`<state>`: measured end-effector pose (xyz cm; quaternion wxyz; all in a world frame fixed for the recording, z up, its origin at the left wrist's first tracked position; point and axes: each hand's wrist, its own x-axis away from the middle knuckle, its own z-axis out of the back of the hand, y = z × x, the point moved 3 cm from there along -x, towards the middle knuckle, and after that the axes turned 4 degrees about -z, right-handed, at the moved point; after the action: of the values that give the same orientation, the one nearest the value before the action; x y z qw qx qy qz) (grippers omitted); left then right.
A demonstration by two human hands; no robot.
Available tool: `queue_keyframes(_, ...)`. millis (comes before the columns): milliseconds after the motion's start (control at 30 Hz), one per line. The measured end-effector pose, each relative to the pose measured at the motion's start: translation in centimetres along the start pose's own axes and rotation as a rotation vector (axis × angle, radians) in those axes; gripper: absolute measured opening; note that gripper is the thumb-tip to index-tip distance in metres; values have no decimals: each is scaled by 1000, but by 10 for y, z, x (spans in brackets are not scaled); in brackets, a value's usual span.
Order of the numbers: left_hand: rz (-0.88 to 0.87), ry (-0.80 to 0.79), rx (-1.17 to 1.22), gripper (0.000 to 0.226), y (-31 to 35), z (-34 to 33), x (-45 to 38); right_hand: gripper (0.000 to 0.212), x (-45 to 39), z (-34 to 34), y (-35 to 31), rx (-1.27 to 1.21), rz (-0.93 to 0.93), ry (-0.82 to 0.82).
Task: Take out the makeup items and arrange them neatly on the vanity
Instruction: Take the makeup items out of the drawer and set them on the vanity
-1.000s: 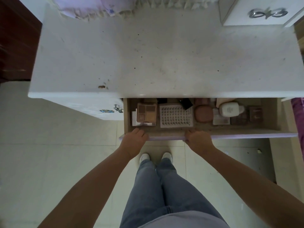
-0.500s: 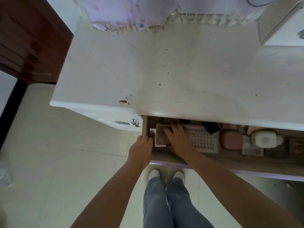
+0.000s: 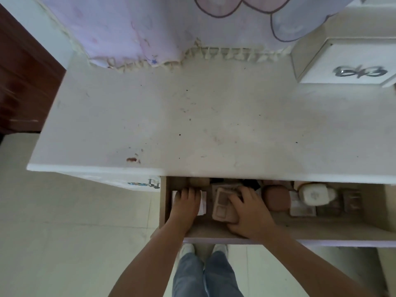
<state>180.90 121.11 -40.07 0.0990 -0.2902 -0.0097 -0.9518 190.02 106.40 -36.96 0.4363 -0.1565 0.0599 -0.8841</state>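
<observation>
The vanity's drawer (image 3: 321, 234) stands pulled out below the white top (image 3: 192, 116). My right hand (image 3: 246, 213) is inside it, closed around a beige eyeshadow palette (image 3: 222, 206) that sits tilted. My left hand (image 3: 186, 202) rests flat on a white card or box (image 3: 203, 202) at the drawer's left end. Further right lie a round brown compact (image 3: 276, 198), a white jar (image 3: 315, 194) and some small dark palettes (image 3: 351, 200). The back of the drawer is hidden under the top.
A lilac fringed cloth (image 3: 171, 28) hangs over the rear of the vanity. A white box with a silver bow handle (image 3: 360, 71) stands at the back right. A dark wooden door (image 3: 23, 82) is on the left. Pale floor tiles and my legs are below.
Both hands went from the drawer's front edge into the drawer. My right hand took hold of the beige palette and my left hand came down on the white item at the left.
</observation>
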Motion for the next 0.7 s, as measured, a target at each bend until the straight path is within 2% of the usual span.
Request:
queue_keyframes(67, -12, -22, -6, 55, 0, 4, 1, 78, 2, 9, -2, -17, -15, -6)
queue_keyframes(233, -52, 74, 57, 60, 0, 37, 22, 81, 2, 41, -17, 33, -39, 8)
queue_keyframes(433, -61, 152, 10, 65, -44, 97, 54, 84, -36, 91, -50, 101, 63, 53)
queue_keyframes(567, 94, 218, 36, 68, -103, 125, 76, 81, -84, 123, -81, 143, 105, 72)
queue_keyframes(700, 225, 218, 72, 72, -176, 130, 88, 78, -135, 133, -133, 182, 148, 92)
